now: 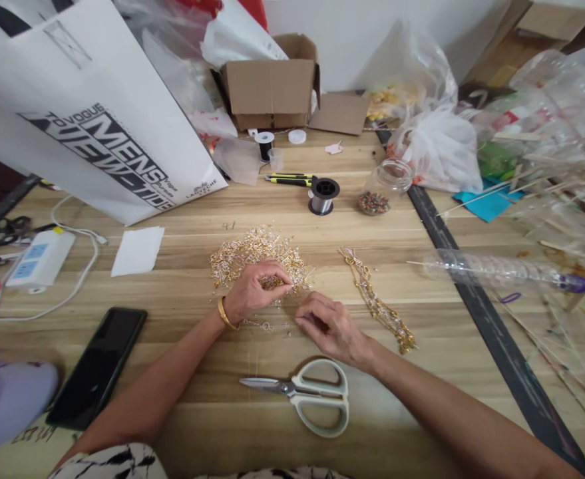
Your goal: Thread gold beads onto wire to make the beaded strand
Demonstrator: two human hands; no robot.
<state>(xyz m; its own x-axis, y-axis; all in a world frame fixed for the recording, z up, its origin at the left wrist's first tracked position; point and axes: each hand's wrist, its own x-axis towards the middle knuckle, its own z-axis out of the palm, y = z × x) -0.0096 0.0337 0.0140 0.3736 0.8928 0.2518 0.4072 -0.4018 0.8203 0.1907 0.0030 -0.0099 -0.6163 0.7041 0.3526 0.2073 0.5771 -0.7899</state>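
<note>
A heap of small gold and clear beads (252,249) lies on the wooden table. My left hand (259,287), with a gold bracelet (226,315) at the wrist, is at the heap's near edge. Its thumb and forefinger are pinched on something too small to make out. To its right, my right hand (329,326) is closed just above the table, fingertips together; what they hold cannot be seen. A short silver chain (266,326) lies between the hands. Nearer me rest white-handled scissors (307,394). Finished-looking beaded strands (378,303) lie right of my right hand.
Behind the heap are a wire spool (323,196), a yellow-black cutter (289,179) and a jar of beads (385,189). A phone (100,366), a power strip (40,259) and a large paper bag (102,113) stand left. Thin sticks and plastic (546,279) crowd the right.
</note>
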